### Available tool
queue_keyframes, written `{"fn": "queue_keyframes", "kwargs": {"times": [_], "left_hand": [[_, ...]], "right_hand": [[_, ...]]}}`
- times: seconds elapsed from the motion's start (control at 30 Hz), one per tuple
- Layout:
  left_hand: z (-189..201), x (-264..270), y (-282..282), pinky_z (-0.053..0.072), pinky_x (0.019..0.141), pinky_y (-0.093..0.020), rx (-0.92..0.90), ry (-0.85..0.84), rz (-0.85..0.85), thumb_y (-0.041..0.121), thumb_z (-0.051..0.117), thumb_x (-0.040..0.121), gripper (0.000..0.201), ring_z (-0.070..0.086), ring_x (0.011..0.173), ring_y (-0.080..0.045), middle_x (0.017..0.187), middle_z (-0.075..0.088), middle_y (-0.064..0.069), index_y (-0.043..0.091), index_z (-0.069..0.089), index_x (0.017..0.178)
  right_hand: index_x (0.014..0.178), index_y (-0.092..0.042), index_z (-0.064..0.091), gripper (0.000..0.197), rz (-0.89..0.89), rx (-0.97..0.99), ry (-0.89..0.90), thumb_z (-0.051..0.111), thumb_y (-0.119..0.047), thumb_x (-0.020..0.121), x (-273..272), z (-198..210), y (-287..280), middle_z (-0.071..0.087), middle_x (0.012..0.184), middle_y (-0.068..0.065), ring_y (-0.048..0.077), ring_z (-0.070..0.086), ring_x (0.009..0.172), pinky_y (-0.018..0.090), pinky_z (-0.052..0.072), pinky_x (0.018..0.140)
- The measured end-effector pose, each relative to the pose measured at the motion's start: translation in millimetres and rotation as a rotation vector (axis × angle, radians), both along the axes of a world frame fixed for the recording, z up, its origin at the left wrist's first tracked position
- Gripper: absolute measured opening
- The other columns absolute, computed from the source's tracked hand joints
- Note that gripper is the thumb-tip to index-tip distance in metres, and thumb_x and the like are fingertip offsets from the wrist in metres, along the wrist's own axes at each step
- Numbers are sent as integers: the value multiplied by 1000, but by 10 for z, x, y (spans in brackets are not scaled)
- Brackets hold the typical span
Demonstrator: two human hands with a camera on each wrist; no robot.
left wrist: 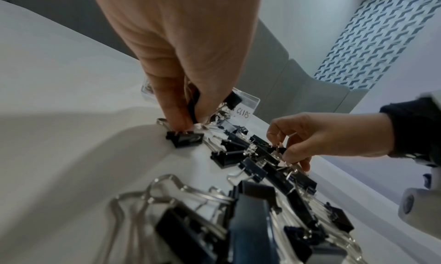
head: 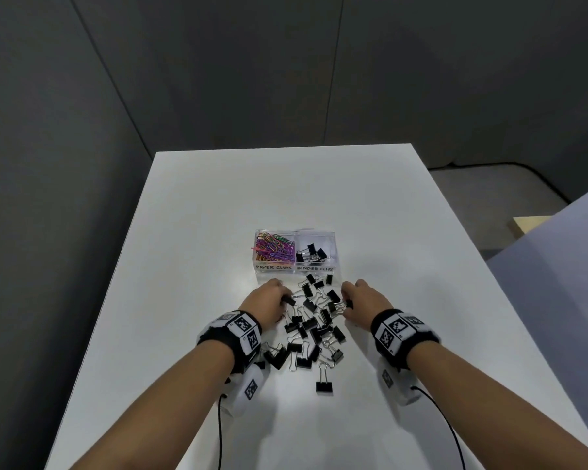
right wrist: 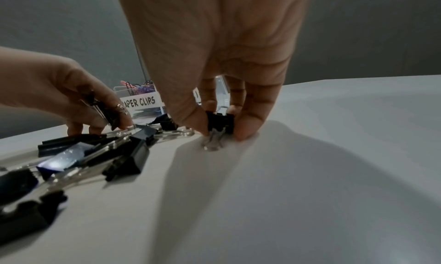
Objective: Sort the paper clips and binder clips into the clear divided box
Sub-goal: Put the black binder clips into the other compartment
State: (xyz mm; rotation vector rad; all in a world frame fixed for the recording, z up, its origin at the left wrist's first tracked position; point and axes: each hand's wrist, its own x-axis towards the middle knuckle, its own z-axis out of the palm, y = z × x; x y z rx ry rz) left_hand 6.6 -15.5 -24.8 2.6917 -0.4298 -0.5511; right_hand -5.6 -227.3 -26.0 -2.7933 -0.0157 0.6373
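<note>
While the clear divided box point(head: 294, 268) is sitting beyond the pile of binder clips point(head: 311, 325) on the white table point(head: 190, 232), I'm pinching one clip in my left hand point(head: 267, 300); my right hand point(head: 362, 298) is gripping another at the pile's right edge; paper clips point(head: 274, 247) are filling the box's left compartment

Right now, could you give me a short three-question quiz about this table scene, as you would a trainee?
1. True or false: the heap of black metal binder clips on the white table lies nearer the person than the clear plastic divided box.
2. Which compartment holds the coloured wire paper clips: A left, B right?
3. What does the right hand pinch?

Key: 1 true. 2 A. 3 One small black binder clip; the left hand grips others.
</note>
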Motion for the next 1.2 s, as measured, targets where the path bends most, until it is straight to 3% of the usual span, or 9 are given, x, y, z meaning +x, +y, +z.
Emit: {"fn": "queue_keyframes", "kwargs": {"times": [0.23,0.33,0.53,0.63,0.73,0.83,0.93,1.1,1.2], "left_hand": [[75,-33,58,49,92,-36,-33,6,65,10,48,94,32,61,109,-30,122,63,-14,11,52,126],[91,-47,114,51,91,-37,-39,10,75,13,51,94,32,62,106,-30,119,64,-15,12,52,125],[145,-40,164,47,94,-31,-106,-46,62,13,53,93,28,60,110,-23,120,65,-7,14,60,120],[192,-44,165,47,93,-32,-107,-76,59,15,52,93,28,60,109,-23,120,64,-7,14,60,120],[267,-31,147,46,90,-29,-142,-136,53,16,51,94,28,59,107,-20,120,61,-3,18,60,120],[390,71,55,45,87,-29,-171,-187,41,16,50,95,29,58,106,-20,119,59,-2,17,59,122],[521,283,-111,46,86,-31,-171,-248,34,15,49,94,30,58,107,-23,119,58,-4,14,58,123],[639,680,-378,48,84,-34,-33,-273,9,5,43,94,33,60,103,-29,117,59,-11,9,56,124],[608,783,-434,50,85,-39,96,-239,-47,4,42,94,37,58,110,-30,123,59,-11,11,54,128]], "right_hand": [[107,-9,51,20,-15,104,-101,51,-9,86,6,185,-46,50,107,11,23,48,80,29,42,70],[106,-9,51,19,-21,173,-217,52,-10,87,128,409,-6,46,101,5,20,50,80,26,42,70],[109,-6,51,21,26,276,-451,49,-6,89,561,718,275,49,112,12,23,49,86,27,40,73],[118,-6,49,26,67,256,-393,48,-9,92,675,706,400,47,122,15,30,53,103,34,44,85],[123,-10,49,29,87,198,-324,46,-15,95,655,641,400,50,128,11,27,51,113,36,44,91],[113,-10,55,22,55,208,-398,42,-14,96,510,585,285,58,113,7,23,55,100,32,45,80],[103,-12,57,18,43,184,-361,41,-16,96,305,454,107,62,103,3,15,51,84,25,37,71],[114,-16,56,24,105,117,-224,44,-15,94,19,172,-127,57,115,1,17,55,98,24,41,75],[122,-19,52,29,131,146,-201,48,-19,93,-48,78,-154,51,126,0,17,53,108,26,43,82]]}}
